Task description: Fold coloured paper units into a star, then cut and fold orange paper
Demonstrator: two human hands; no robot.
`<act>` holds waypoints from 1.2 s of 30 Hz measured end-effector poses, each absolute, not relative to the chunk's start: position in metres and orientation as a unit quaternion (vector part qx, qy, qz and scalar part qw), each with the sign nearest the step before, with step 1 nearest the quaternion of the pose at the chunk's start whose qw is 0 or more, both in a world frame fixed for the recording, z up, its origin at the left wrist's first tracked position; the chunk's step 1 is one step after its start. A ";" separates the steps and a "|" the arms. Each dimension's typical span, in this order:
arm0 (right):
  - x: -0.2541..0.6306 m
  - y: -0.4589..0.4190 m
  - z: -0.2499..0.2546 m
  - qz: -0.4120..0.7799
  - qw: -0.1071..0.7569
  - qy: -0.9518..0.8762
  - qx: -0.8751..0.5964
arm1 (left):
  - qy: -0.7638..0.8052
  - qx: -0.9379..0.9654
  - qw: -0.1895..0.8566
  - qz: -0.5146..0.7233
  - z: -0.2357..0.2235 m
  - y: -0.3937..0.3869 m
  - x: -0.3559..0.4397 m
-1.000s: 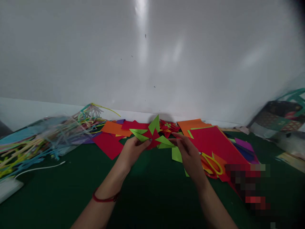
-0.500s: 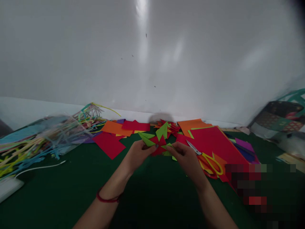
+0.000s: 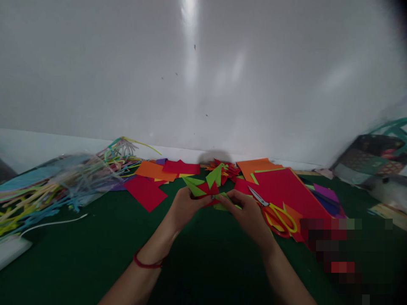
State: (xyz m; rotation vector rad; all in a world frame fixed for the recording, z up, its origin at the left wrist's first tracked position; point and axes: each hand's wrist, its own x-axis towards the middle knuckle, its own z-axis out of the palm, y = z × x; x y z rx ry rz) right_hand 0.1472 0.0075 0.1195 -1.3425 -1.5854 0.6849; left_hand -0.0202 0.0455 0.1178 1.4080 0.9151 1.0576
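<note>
Between my hands is a folded paper flower with red pointed petals and green leaf-like points spreading around it. My left hand is closed on its left side, thumb laid across the red middle. On the right side, my right hand pinches a green point with thumb and fingers. Both thumb tips nearly meet at the flower's near edge, and the fingers partly hide the paper beneath. Just behind stands a heap of red folded-paper points with some orange in it.
Scissors with yellow and red handles lie right of my right hand, beside a large red sheet. Red paper pieces and an orange one lie left. Bagged pipe cleaners spread at far left, near a white cable.
My left thumb has slid right over the flower's middle, and my right hand has shifted slightly left, bringing the thumb tips closer. The flower's green points have tilted a little left.
</note>
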 end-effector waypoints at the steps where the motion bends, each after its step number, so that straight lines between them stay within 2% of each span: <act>1: 0.147 0.007 0.120 0.282 0.450 -0.648 -0.546 | 0.388 0.598 0.542 0.445 0.118 0.045 -0.021; 5: 0.145 0.006 0.122 0.288 0.446 -0.641 -0.554 | 0.386 0.612 0.540 0.429 0.118 0.048 -0.023; 9: 0.145 0.011 0.116 0.313 0.468 -0.611 -0.556 | 0.328 0.586 0.608 0.423 0.114 0.058 -0.025; 11: 0.150 0.018 0.108 0.319 0.455 -0.603 -0.572 | 0.363 0.544 0.609 0.449 0.110 0.066 -0.028; 14: 0.164 0.031 0.087 0.325 0.424 -0.587 -0.609 | 0.466 0.507 0.504 0.521 0.099 0.079 -0.036; 17: 0.177 0.043 0.066 0.203 0.378 -0.594 -0.681 | 0.492 0.557 0.420 0.521 0.089 0.086 -0.040; 22: 0.182 0.051 0.049 0.171 0.367 -0.619 -0.673 | 0.466 0.730 0.336 0.371 0.067 0.077 -0.022; 27: 0.187 0.054 0.045 0.153 0.371 -0.640 -0.655 | 0.431 0.867 0.147 0.202 0.019 0.065 0.005; 30: 0.193 0.055 0.044 0.142 0.372 -0.642 -0.655 | 0.409 0.901 0.104 0.104 -0.005 0.066 0.009; 36: 0.204 0.059 0.041 0.121 0.374 -0.640 -0.660 | 0.428 0.895 0.049 0.114 -0.023 0.068 0.010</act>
